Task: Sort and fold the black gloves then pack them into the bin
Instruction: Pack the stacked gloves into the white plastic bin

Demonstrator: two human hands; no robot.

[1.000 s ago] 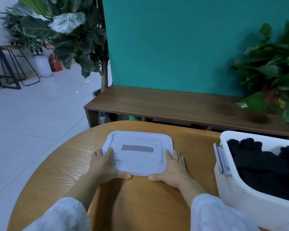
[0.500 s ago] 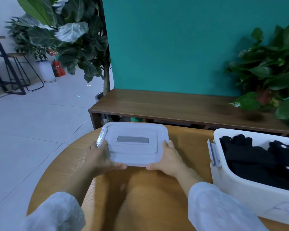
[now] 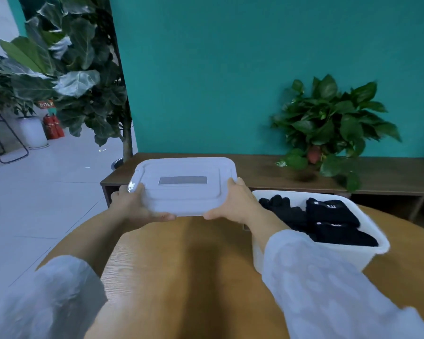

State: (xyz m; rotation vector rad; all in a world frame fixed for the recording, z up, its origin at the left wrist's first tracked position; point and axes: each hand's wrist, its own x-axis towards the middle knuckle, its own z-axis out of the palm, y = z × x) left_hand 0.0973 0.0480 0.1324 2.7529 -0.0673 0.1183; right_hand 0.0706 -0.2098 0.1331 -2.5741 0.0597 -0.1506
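A white plastic lid [image 3: 184, 185] with a grey label strip hangs above the round wooden table [image 3: 181, 265], held level in both hands. My left hand [image 3: 132, 204] grips its left edge and my right hand [image 3: 238, 204] grips its right edge, thumbs under the near rim. To the right stands the white bin [image 3: 353, 253], open on top. Folded black gloves [image 3: 328, 221] fill it, some with small white tags; my right forearm hides the bin's near left corner.
A low wooden bench [image 3: 267, 167] runs along the teal wall behind the table. A leafy potted plant [image 3: 328, 128] sits on it at the right. A tall fig plant [image 3: 71, 77] and a stool [image 3: 0, 138] stand on the tiled floor at the left.
Both hands have lifted the lid off the table and raised it, carrying it a little toward the bin. The view has tilted up, showing more wall.
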